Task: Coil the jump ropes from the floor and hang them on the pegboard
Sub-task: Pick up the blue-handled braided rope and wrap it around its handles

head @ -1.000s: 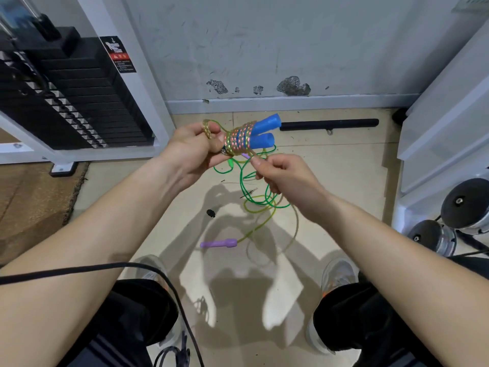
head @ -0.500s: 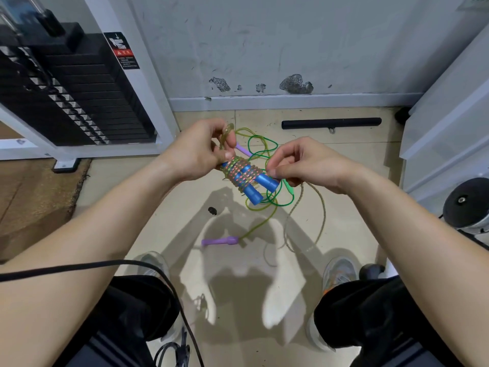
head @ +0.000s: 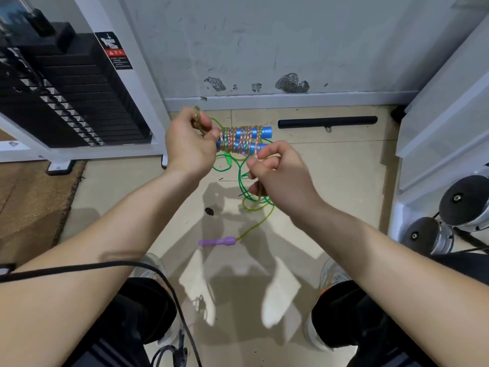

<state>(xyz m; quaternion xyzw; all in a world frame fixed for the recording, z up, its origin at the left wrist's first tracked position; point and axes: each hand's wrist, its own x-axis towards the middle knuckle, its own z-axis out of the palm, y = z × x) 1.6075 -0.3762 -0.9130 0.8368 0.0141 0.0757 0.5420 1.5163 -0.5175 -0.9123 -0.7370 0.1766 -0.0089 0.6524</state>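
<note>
Blue handles [head: 254, 133]: rope-wound [head: 236, 140], now swung level, another turn on.
Left hand [head: 190, 147], at their left end: grip curled round them.
Right hand [head: 277, 173], just below: grip apparently pinching the rope's tail.
Purple handle [head: 218, 241], well below, on the floor: its rope is still to coil.

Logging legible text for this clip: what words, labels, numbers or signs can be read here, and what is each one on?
Black sticker on the weight machine's white post: a white pictogram and a red band with warning triangles; its lines of white print are too blurred to read.
Blue handles and purple handle: no print visible.
Nothing else in view shows readable text.
</note>
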